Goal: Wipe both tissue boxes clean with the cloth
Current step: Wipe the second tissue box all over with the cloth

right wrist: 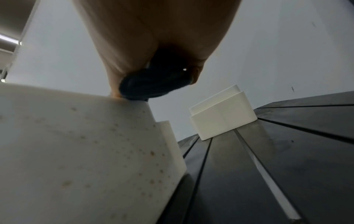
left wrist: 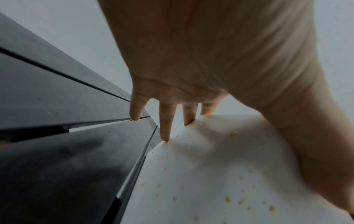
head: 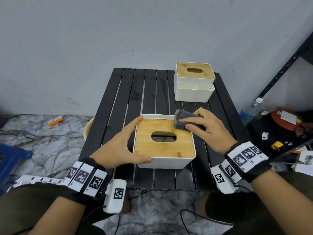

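The near tissue box (head: 164,160), white with a bamboo lid and an oval slot, stands mid-table. My left hand (head: 133,139) holds its left side, index finger at the far-left corner and thumb on the front wall. In the left wrist view the fingertips (left wrist: 165,136) touch the speckled white wall (left wrist: 220,174). My right hand (head: 191,122) grips a folded grey cloth (head: 182,115) and presses it on the lid's far-right corner. The right wrist view shows the cloth (right wrist: 149,84) above the spotted wall (right wrist: 86,151). A second tissue box (head: 194,82) stands at the back right, and its white wall (right wrist: 222,118) shows there too.
The black slatted table (head: 149,92) stands against a grey wall. A black metal shelf (head: 288,65) rises on the right, with a plastic bottle (head: 250,111) and a red object (head: 286,119) at its foot. A white power strip (head: 39,180) lies at lower left.
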